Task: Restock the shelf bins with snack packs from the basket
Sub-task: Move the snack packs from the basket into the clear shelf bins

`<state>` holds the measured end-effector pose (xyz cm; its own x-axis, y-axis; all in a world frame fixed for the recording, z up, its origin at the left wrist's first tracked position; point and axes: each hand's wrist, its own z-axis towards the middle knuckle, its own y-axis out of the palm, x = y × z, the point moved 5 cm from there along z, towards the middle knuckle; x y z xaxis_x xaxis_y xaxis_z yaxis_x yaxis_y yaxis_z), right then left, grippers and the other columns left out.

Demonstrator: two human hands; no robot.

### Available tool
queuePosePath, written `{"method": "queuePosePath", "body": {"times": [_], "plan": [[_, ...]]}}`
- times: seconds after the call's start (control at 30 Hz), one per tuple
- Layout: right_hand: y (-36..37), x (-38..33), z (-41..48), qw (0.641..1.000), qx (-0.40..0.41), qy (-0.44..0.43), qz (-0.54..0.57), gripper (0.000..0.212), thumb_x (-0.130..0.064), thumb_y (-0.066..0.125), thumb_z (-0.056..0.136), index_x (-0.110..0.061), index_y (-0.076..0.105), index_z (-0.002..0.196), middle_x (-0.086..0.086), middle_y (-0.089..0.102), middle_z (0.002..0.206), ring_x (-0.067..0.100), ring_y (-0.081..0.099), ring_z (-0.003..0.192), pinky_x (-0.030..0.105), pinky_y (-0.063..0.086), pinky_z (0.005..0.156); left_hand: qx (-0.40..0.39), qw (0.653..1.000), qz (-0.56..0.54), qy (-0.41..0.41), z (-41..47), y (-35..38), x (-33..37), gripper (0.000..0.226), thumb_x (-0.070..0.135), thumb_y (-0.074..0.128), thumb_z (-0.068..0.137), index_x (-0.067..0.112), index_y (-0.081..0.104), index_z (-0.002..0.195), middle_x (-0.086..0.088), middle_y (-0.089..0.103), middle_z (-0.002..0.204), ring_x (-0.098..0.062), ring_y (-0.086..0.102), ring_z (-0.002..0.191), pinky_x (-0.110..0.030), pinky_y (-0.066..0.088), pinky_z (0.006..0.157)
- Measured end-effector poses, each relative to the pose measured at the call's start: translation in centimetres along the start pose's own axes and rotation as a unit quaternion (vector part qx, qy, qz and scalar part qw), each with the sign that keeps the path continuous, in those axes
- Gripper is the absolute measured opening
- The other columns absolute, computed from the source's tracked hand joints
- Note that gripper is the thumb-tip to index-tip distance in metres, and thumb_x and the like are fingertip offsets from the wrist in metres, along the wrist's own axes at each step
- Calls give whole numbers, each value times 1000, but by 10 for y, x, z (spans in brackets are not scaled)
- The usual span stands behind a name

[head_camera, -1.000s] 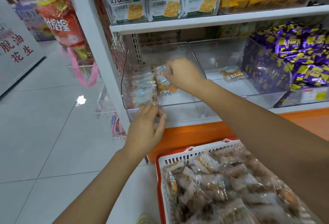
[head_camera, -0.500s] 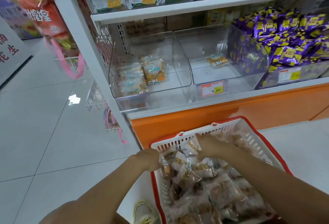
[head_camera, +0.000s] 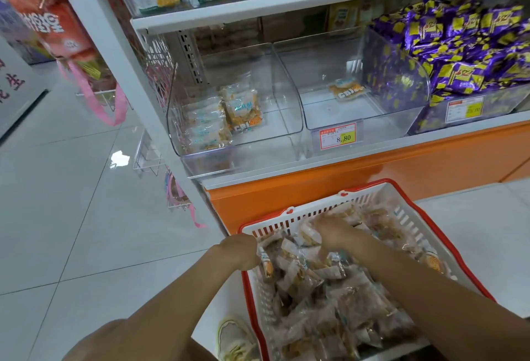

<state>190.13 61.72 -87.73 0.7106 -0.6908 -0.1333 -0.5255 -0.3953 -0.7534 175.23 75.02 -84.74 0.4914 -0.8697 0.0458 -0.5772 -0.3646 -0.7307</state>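
Basket (head_camera: 289,213) sits on the floor (head_camera: 86,217) close below the shelf (head_camera: 430,134), handy for both hands digging among its snack packs (head_camera: 329,306); left hand (head_camera: 240,251) curled at the rim, right hand (head_camera: 335,231) blurred, so neither hold is clear. Left bin (head_camera: 179,120) barely stocked

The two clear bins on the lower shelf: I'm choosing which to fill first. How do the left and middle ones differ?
The left bin holds a row of snack packs along its left wall, with more beside them; the middle bin holds a single pack near its back. The middle bin carries a price tag on its front; the left bin's front shows none. Both are clear plastic, alike in shape, side by side.
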Motion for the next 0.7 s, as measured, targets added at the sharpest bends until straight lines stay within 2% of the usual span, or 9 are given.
{"method": "queuePosePath", "body": {"times": [0.1,0.2,0.4,0.5,0.53,0.57,0.63,0.67,0.7], "plan": [[8,-6,-9,1000,3,-12,9,88,-18,81,73,-10,29,144,10,48,137,26,58,111,33,51,83,-9,1000,-6,1,3,0,-1,17,25,49,97,11,58,93,2,47,70,-9,48,62,-18,40,59],[14,-8,-11,999,37,-10,4,80,-10,72,79,-15,28,145,8,57,119,22,62,97,28,48,64,-14,1000,-14,8,4,-1,-1,22,26,51,96,8,63,102,1,48,71,-8,48,61,-18,40,59],[-4,2,-14,989,93,2,118,31,-7,66,85,-13,63,116,3,64,117,17,62,102,28,51,86,-16,999,-30,-3,-2,-9,4,30,30,52,95,8,62,113,-2,55,88,-14,55,78,-23,47,71],[-27,5,-27,962,175,-2,209,19,-11,68,84,-19,67,101,-2,68,105,14,63,92,22,48,76,0,988,-151,2,-3,-20,14,32,37,53,93,8,64,101,-4,56,86,-17,55,78,-24,46,69],[-36,4,-35,950,211,-11,231,17,-14,68,84,-22,66,99,-4,68,99,12,63,86,19,45,69,-9,972,-236,-2,-5,-23,18,36,43,53,93,9,65,96,-5,60,86,-18,57,79,-24,46,69],[-45,2,-43,935,247,-28,252,16,-16,68,85,-23,66,99,-6,67,94,10,62,81,17,43,64,-39,938,-345,-2,-8,-24,24,44,50,52,92,9,64,102,-9,65,93,-21,62,84,-24,49,73],[-58,-8,-64,900,317,-79,287,14,-16,68,85,-24,66,97,-13,62,83,4,58,73,9,38,61,-138,808,-572,23,-17,-23,44,72,62,48,88,9,43,136,-23,60,121,-29,65,101,-32,54,85],[-62,-15,-75,882,353,-107,292,13,-14,69,83,-22,67,94,-15,57,81,2,55,72,6,36,62,-163,742,-649,44,-21,-26,53,77,66,47,85,15,34,141,-28,55,127,-32,64,105,-36,54,89],[-64,-21,-85,864,393,-138,283,13,-11,71,81,-20,68,90,-15,53,83,2,52,76,4,34,66,-165,693,-699,66,-25,-31,59,75,68,48,81,17,38,135,-29,55,127,-34,63,107,-39,53,91]]}}
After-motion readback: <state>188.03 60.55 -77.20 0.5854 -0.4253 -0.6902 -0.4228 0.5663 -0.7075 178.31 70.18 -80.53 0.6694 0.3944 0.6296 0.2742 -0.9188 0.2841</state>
